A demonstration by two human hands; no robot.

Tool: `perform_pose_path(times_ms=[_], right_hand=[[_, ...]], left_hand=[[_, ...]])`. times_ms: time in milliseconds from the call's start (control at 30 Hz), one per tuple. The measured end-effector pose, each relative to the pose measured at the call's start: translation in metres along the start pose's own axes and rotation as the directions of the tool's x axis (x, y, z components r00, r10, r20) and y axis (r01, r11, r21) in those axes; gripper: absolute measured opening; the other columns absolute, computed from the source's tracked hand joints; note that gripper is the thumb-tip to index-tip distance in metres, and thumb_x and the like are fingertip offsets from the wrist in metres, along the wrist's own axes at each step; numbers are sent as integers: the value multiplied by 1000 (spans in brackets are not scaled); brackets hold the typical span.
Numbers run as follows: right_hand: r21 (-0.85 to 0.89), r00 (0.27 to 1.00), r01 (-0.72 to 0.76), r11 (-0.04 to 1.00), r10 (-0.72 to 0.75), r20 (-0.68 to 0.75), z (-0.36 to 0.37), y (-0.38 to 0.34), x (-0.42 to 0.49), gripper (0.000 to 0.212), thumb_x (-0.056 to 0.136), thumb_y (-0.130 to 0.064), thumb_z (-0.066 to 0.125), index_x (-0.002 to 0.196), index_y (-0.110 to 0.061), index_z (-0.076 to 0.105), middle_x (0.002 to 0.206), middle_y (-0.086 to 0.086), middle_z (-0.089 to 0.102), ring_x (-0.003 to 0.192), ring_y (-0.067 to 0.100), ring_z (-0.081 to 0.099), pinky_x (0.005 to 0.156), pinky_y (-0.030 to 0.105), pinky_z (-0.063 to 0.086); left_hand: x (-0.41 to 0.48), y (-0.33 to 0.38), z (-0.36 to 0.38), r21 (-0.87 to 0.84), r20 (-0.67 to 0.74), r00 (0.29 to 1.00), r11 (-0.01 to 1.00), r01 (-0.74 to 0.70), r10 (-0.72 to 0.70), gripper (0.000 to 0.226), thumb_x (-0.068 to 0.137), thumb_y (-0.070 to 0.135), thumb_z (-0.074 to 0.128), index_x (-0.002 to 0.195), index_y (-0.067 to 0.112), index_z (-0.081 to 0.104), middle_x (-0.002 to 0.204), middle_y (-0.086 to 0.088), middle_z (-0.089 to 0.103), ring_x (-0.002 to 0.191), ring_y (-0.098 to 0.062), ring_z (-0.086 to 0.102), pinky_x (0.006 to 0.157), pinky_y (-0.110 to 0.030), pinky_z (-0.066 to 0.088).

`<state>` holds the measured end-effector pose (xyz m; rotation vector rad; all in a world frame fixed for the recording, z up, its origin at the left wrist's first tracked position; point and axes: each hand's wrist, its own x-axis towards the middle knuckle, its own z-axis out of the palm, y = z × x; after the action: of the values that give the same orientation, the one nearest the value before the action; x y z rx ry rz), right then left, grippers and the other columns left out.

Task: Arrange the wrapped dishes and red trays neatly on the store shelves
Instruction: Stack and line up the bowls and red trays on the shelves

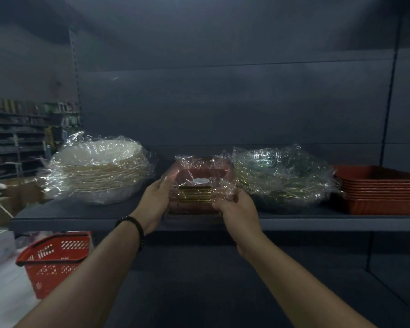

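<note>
Left grip [155, 197] and right grip [234, 209] curled round wrapped red dishes [199, 176] at shelf [81, 216] near edge; white plates [100, 171] left, bowls [279, 178] close right.

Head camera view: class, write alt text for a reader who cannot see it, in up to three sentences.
A person's left hand and right hand grip a plastic-wrapped stack of red dishes at the front of a grey shelf. To its left sit wrapped white plates; to its right, wrapped glass bowls and stacked red trays.
</note>
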<state>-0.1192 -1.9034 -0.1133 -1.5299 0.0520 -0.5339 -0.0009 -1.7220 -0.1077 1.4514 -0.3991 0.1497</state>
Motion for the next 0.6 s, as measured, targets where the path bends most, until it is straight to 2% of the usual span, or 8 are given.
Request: perform_pose_path(times_ms=[67, 167, 233, 300, 367, 433, 500, 600], right_hand=[[-73, 997, 53, 996, -56, -44, 5, -1, -12, 34, 84, -16, 72, 114, -32, 64, 108, -9, 73, 102, 12, 68, 88, 32, 53], [-214, 986, 133, 968, -150, -65, 14, -2, -27, 63, 78, -24, 69, 138, -37, 53, 133, -6, 57, 122, 16, 59, 110, 44, 50], [-368, 969, 188, 911, -233, -82, 19, -4, -36, 76, 84, -22, 69, 153, -34, 37, 144, -7, 39, 138, 19, 40, 121, 45, 35], [-515, 927, 295, 805, -371, -49, 27, -8, -45, 70, 87, -24, 68, 150, -32, 36, 148, -8, 30, 144, 17, 26, 124, 43, 23], [-519, 877, 424, 742, -480, 31, 41, -14, -53, 50, 88, -24, 65, 133, -33, 46, 135, -18, 31, 134, 10, 30, 119, 39, 28], [-482, 838, 522, 703, -529, 136, 59, -19, -53, 27, 89, -24, 61, 115, -31, 55, 118, -19, 42, 115, 8, 44, 105, 37, 46], [-424, 825, 565, 708, -477, 304, 84, -23, -52, 17, 91, -25, 57, 108, -27, 59, 103, -13, 57, 97, 10, 58, 86, 41, 56], [-329, 842, 451, 829, -273, 466, 127, -22, -47, 25, 94, -25, 57, 119, -26, 61, 103, -7, 64, 95, 13, 64, 82, 40, 60]], left_hand=[[-2, 1, 2, 14, -1, 1000, 1000, 11, -11, 47, 111, 48, 45, 128, 12, 69, 113, -14, 81, 102, -37, 79, 87, -45, 64], [-9, 7, 5, 50, 26, 1000, 999, 2, -3, 44, 115, 41, 39, 120, 12, 71, 97, -9, 82, 77, -22, 80, 55, -22, 55], [-15, 10, 1, 97, 50, 999, 995, -6, 1, 46, 113, 46, 40, 109, 16, 74, 90, -6, 81, 72, -17, 78, 57, -22, 52], [-22, 14, -13, 128, -8, 999, 991, -30, 31, 46, 111, 49, 44, 103, 17, 75, 94, -9, 81, 84, -26, 76, 71, -30, 55], [-23, 12, -36, 108, -109, 993, 994, -33, 45, 37, 108, 48, 51, 105, 20, 74, 107, -9, 77, 100, -33, 71, 83, -38, 53], [-29, 14, -62, 37, -206, 978, 999, -22, 29, 26, 109, 37, 55, 117, 17, 71, 114, -7, 70, 103, -27, 66, 83, -33, 52], [-35, 15, -92, 4, -286, 958, 1000, -20, 20, 22, 109, 26, 57, 120, 11, 67, 108, -6, 69, 96, -24, 64, 79, -33, 51], [-42, 15, -139, -13, -406, 913, 999, -46, 37, 7, 108, 15, 57, 107, 12, 62, 90, -5, 62, 77, -18, 60, 70, -32, 47]])
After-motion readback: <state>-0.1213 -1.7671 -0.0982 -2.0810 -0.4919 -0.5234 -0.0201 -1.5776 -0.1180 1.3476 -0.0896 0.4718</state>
